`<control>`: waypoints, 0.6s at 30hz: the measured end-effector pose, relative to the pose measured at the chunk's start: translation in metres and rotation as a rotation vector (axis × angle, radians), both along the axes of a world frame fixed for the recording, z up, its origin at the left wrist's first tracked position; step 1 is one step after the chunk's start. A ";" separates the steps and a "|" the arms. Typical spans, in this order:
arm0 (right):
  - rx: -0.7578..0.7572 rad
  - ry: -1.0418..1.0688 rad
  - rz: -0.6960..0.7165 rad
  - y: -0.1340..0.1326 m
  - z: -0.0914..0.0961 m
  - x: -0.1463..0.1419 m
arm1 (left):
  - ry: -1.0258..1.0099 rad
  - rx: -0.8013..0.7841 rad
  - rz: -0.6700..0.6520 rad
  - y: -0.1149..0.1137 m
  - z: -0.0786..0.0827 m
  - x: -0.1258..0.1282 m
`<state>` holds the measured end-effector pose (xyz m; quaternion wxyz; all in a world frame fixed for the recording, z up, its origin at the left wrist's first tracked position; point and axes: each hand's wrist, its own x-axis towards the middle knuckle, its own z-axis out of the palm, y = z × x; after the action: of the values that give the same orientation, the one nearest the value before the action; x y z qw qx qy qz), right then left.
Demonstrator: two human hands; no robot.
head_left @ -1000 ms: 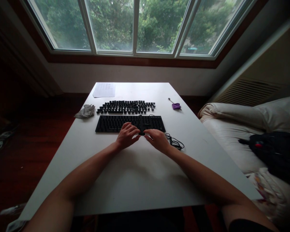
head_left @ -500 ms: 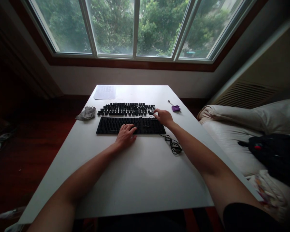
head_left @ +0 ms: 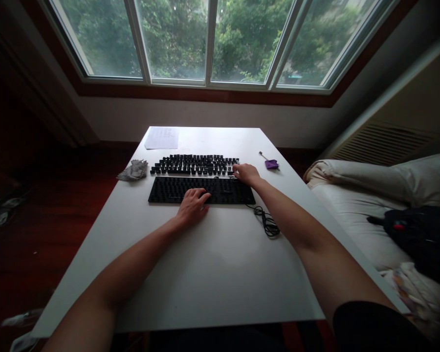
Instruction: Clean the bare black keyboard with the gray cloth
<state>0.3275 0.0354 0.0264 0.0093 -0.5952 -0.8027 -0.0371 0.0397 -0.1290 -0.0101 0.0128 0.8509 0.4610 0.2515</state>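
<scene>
A black keyboard [head_left: 168, 189] lies flat on the white table, and behind it several rows of loose black keycaps [head_left: 183, 166] stand laid out. My left hand [head_left: 193, 203] rests over the keyboard's front edge, right of its middle, with the fingers stretched onto it and the thumb apart. At the right end of the keycap rows is my right hand [head_left: 245, 173], thumb and forefinger pinched together low over the table. What sits between those fingertips is too small and hidden to make out. The keyboard's coiled black cable [head_left: 269, 225] lies beside my right forearm.
A crumpled grey cloth [head_left: 133, 170] lies left of the keycaps. Printed paper [head_left: 162, 138] is at the back left of the table [head_left: 205, 274]. A small purple object [head_left: 272, 164] with a thin stick lies at the right. A sofa [head_left: 337, 210] stands alongside on the right.
My right hand's fingers have shifted slightly at the right end of the keycap rows. My left hand stays on the keyboard. The whole view has moved a little.
</scene>
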 end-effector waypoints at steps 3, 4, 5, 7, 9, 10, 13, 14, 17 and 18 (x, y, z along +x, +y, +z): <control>-0.013 -0.012 -0.007 0.002 0.003 -0.003 | 0.005 -0.004 -0.004 0.001 0.001 0.000; -0.018 -0.014 -0.013 0.002 0.004 -0.003 | 0.006 -0.005 -0.008 0.001 0.001 0.000; -0.023 -0.014 -0.020 0.002 0.005 -0.004 | 0.008 -0.008 -0.011 0.000 0.002 0.000; -0.033 -0.014 -0.021 0.003 0.005 -0.004 | 0.012 -0.011 -0.015 0.000 0.003 -0.001; -0.041 -0.011 -0.008 0.003 0.005 -0.004 | 0.017 -0.011 -0.014 0.000 0.003 -0.001; -0.043 -0.006 0.002 0.003 0.005 -0.003 | 0.018 -0.009 -0.013 0.000 0.003 0.000; -0.042 0.030 0.022 0.003 0.004 -0.001 | 0.016 -0.005 -0.009 0.000 0.001 0.000; -0.038 0.050 0.022 0.003 0.003 -0.001 | 0.015 -0.004 -0.007 0.001 0.000 0.000; -0.022 0.137 0.029 0.003 0.001 0.001 | 0.012 -0.004 -0.002 0.002 -0.002 0.000; -0.017 0.172 0.040 0.003 0.001 0.001 | 0.011 -0.004 -0.003 0.002 -0.002 -0.001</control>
<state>0.3286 0.0383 0.0274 0.0740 -0.5800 -0.8110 0.0212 0.0390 -0.1270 -0.0120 0.0124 0.8529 0.4603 0.2461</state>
